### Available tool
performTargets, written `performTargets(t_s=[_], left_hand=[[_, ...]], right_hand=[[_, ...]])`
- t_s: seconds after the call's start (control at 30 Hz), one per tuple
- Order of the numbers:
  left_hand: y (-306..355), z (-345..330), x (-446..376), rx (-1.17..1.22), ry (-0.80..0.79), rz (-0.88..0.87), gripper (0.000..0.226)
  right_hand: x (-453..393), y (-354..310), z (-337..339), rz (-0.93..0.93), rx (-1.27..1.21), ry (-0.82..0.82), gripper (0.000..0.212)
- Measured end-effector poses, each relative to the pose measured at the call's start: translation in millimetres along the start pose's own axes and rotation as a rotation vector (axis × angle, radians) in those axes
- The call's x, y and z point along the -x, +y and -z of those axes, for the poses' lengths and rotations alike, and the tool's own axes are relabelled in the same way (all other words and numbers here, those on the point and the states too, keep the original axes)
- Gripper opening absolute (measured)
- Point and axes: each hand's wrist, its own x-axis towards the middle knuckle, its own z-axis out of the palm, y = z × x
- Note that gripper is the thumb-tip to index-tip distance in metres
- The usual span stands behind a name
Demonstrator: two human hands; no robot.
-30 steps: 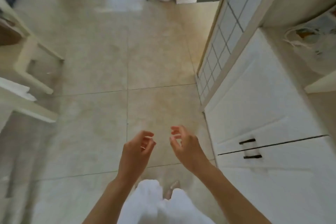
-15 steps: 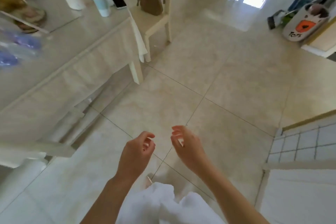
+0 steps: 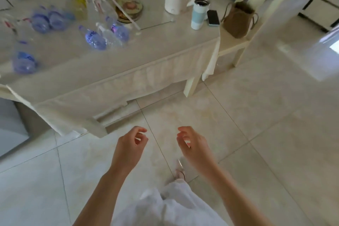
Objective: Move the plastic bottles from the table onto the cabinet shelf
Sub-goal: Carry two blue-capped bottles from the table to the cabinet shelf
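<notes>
A: What's nearest?
B: Bare tiled floor [image 3: 238, 134] from six to three o'clock. The left hand [image 3: 128, 148] and right hand [image 3: 194, 147] hang over it, fingers loosely curled, holding nothing.
A: And further off?
B: The table [image 3: 146, 57] edge runs at eleven o'clock, with the plastic bottles [image 3: 95, 38] lying beyond it.

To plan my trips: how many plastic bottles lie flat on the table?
6 bottles: one near the left edge, two side by side farther back, three clustered mid-table. Blurred clear bottles behind may hide more.
</notes>
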Motion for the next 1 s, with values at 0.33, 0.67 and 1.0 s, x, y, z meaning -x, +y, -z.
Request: performTargets(t_s=[0.33, 0.67, 1.0], left_hand=[[49, -10, -100, -0.014, 0.018, 0.088, 0.014], [62, 9, -193, 0.095, 0.112, 0.296, 0.018], [1, 105, -322, 0.148, 0.108, 0.379, 0.025]], right_hand=[[-147, -23, 41, 0.124, 0.076, -0.122, 0.026], [-287, -78, 27, 0.240, 0.203, -0.325, 0.024], [-404, -155, -49, 0.201, 0.216, -0.346, 0.026]])
